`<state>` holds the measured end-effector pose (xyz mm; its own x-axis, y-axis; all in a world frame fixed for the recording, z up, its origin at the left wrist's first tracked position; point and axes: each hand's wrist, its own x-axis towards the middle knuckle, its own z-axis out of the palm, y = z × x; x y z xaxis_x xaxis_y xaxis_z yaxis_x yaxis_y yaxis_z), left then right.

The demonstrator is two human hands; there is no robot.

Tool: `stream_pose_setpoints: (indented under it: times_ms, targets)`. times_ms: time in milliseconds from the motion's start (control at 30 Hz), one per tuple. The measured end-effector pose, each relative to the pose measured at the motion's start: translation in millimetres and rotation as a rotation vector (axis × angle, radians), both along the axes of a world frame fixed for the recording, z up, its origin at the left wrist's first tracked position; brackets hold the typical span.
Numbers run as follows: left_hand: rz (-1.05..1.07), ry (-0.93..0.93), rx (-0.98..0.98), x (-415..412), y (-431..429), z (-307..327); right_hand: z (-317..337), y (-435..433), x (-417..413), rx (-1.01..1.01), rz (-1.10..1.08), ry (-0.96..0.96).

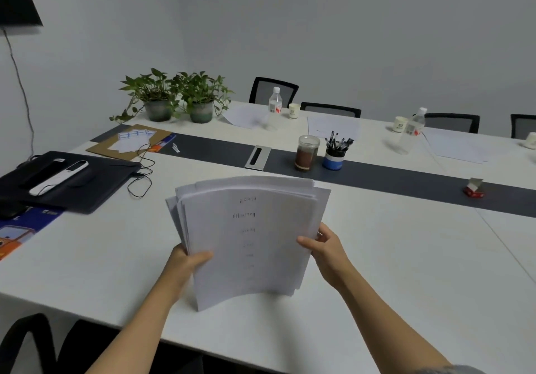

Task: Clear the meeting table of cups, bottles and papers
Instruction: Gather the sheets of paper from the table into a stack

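Paper stack point(249, 237): upright on its lower edge on white table point(406, 272), nearer than pen cup point(335, 156) | left hand point(185, 260): thumb and fingers pinch stack's left edge | right hand point(324, 246): grips its right edge | bottle point(275, 103), paper cup point(293, 111), loose sheet point(246, 116): beyond pen cup, to its left

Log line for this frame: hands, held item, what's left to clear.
left hand: grips paper stack | right hand: grips paper stack | stack: upright, lower edge on table | uncleared, far side: bottles, cups, sheets
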<state>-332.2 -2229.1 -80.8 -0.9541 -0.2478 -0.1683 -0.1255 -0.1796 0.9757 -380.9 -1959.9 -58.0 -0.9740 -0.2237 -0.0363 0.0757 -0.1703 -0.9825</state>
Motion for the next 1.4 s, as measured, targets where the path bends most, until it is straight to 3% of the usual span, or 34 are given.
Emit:
stream_pose_setpoints:
  times_ms: [267,433,600,767,900,1100,1400]
  targets:
    - [-0.133,0.222,-0.059,-7.0,4.2,44.6,28.1,-8.1,-1.4,0.120,0.130,0.036]
    - [-0.100,0.272,-0.038,-3.2,-1.5,40.7,31.4,-7.4,-0.8,0.095,0.099,0.048]
    - [0.073,0.302,-0.061,-0.2,15.1,45.4,37.2,-14.4,0.6,0.054,0.065,0.043]
    - [0.020,0.370,-0.089,3.3,5.9,47.9,58.5,-13.9,1.1,0.027,-0.034,0.143]
    - [0.042,0.357,-0.120,2.4,7.7,47.8,79.0,-31.9,0.3,0.049,-0.247,0.097]
    - [0.000,0.235,-0.133,4.1,6.3,40.8,71.2,-39.2,-2.8,0.048,-0.367,0.143]
    - [0.112,0.074,-0.048,-3.4,28.9,37.5,47.2,-28.3,11.1,0.149,-0.159,0.088]
